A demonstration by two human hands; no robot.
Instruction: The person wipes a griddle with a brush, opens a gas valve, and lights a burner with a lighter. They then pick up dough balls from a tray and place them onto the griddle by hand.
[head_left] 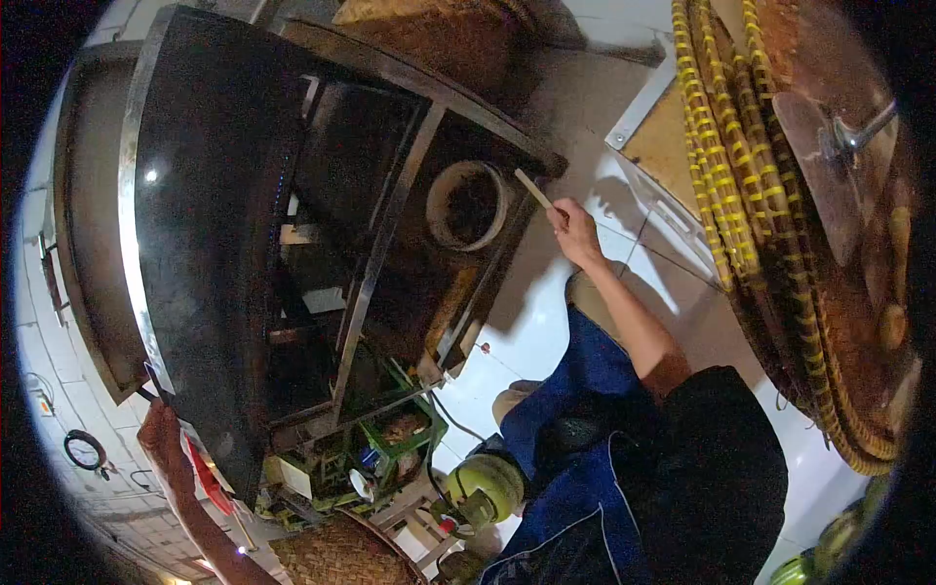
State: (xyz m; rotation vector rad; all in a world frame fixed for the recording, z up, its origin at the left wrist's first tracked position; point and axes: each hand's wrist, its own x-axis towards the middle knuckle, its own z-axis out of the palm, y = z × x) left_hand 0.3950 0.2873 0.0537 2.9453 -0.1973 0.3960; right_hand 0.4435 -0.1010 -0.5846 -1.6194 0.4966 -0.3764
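My right hand is closed round a short, pale, flat stick, which looks like wood. Its far end comes close to a round pale-rimmed pot with dark contents, inside the cart's lower frame. Over on the left, my left hand is at the shiny metal edge of the dark-topped cart. Its fingers are curled by a thin dark piece, too small and dim to name. A red item hangs just beside that wrist.
A green gas cylinder stands on the tiled floor near my legs, beside a green crate. Woven baskets lie at the bottom and top. Yellow-banded rattan bundles occupy the right side.
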